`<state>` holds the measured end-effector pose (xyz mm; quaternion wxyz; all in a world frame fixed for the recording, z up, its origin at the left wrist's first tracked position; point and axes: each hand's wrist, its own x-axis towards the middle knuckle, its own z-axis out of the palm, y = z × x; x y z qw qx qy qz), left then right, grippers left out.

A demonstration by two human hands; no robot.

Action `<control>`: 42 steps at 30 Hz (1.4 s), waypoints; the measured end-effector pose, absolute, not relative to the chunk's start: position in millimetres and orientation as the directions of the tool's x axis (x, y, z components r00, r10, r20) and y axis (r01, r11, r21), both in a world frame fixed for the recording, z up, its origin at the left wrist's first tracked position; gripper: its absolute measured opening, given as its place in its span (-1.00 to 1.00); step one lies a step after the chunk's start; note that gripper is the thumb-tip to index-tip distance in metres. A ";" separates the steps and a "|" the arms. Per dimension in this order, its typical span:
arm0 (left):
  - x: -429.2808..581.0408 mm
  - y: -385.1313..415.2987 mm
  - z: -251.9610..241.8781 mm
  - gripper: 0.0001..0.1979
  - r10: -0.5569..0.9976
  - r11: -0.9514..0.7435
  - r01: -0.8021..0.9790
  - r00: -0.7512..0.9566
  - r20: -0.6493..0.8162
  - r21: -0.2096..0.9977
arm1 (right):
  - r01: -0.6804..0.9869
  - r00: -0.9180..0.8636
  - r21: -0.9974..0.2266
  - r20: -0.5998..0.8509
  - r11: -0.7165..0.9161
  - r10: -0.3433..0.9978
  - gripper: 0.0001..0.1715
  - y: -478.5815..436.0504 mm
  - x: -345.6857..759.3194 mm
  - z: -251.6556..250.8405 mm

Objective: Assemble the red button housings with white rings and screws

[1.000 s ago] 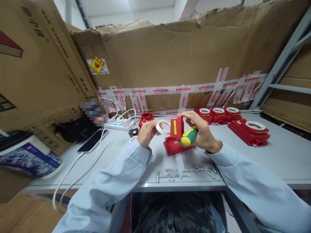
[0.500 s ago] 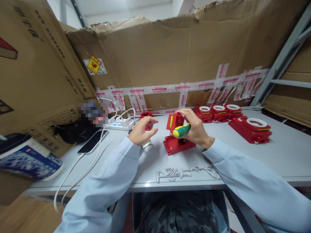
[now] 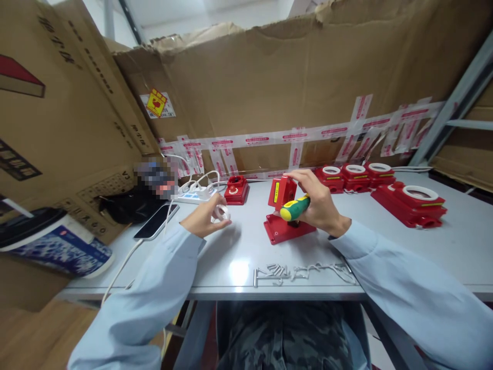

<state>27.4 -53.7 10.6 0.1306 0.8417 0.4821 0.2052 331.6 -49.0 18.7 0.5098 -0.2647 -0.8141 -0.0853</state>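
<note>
My left hand (image 3: pixel 204 217) pinches a white ring (image 3: pixel 222 211) just above the table, left of centre. My right hand (image 3: pixel 319 201) is wrapped around a screwdriver (image 3: pixel 295 208) with a green and yellow handle; its shaft is hidden. The fingers of that same hand also grip the top of a red housing part (image 3: pixel 283 192) with a yellow label, held tilted. Right below it, a red rectangular base (image 3: pixel 288 230) lies on the table. A dark piece between the two is mostly covered by the hand and handle.
Loose screws and a small metal T-shaped tool (image 3: pixel 265 275) lie near the front edge. Several red housings with white rings (image 3: pixel 421 192) stand at right. A small red unit (image 3: pixel 236 190), power strip (image 3: pixel 192 196), phone (image 3: pixel 157 222) and paper cup (image 3: pixel 57 244) are at left.
My left hand has moved left and down and has taken hold of the white ring, uncovering the small red unit behind. My right hand keeps its grip on the screwdriver and housing part.
</note>
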 end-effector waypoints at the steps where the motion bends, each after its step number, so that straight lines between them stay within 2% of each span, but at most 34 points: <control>1: 21.9 -50.9 10.3 -0.60 0.873 -0.487 0.768 0.424 0.239 0.416 | 0.518 -0.338 -0.128 0.878 0.846 0.340 -0.18 -49.0 331.9 19.0; 6: -1.6 -37.2 -9.6 -0.50 0.887 -0.462 0.810 0.431 0.167 0.362 | 0.512 -0.337 -0.110 0.887 0.852 0.317 -0.16 -49.5 333.7 21.1; 11: -6.7 -36.0 -10.8 -0.56 0.859 -0.511 0.816 0.495 0.132 0.268 | 0.517 -0.316 -0.155 0.879 0.842 0.356 -0.16 -51.1 334.9 22.2; 14: -5.1 -43.2 -6.2 -0.55 0.870 -0.492 0.828 0.482 0.106 0.270 | 0.515 -0.326 -0.151 0.876 0.844 0.355 -0.15 -51.3 334.9 22.0; 19: -5.5 -54.7 -13.0 -0.46 0.849 -0.518 0.776 0.517 0.107 0.358 | 0.511 -0.339 -0.132 0.877 0.850 0.340 -0.15 -50.3 334.8 21.3; 22: -5.7 -57.8 -15.3 -0.41 0.851 -0.517 0.795 0.517 0.091 0.318 | 0.509 -0.347 -0.120 0.878 0.852 0.331 -0.14 -49.7 335.2 20.7; 24: -5.5 -58.8 -12.9 -0.44 0.859 -0.510 0.822 0.504 0.094 0.253 | 0.509 -0.352 -0.110 0.878 0.854 0.323 -0.14 -49.6 335.5 20.6; 28: -5.2 -60.8 -5.1 -0.64 0.866 -0.497 0.850 0.498 0.043 0.172 | 0.509 -0.337 -0.113 0.886 0.853 0.319 -0.16 -50.3 337.0 23.2; 30: -2.9 -63.2 -1.5 -0.63 0.861 -0.505 0.848 0.507 0.028 0.159 | 0.506 -0.315 -0.127 0.893 0.853 0.320 -0.18 -50.9 338.4 26.3; 33: 13.3 -69.5 5.2 -0.56 0.819 -0.574 0.795 0.561 0.120 0.197 | 0.504 -0.259 -0.168 0.907 0.848 0.333 -0.18 -51.4 341.2 31.3; 35: 36.2 -74.3 11.3 -0.54 0.756 -0.654 0.714 0.613 0.229 0.250 | 0.498 -0.209 -0.245 0.897 0.831 0.390 -0.17 -51.8 342.6 33.2; 39: 101.2 -77.6 22.8 -0.24 0.658 -0.753 0.513 0.587 0.472 0.412 | 0.428 -0.165 -0.429 0.828 0.795 0.536 -0.18 -53.6 342.2 32.5; 42: 141.8 -71.9 25.8 -0.05 0.594 -0.787 0.274 0.581 0.556 0.554 | 0.323 -0.195 -0.503 0.793 0.802 0.577 -0.23 -54.7 340.2 30.0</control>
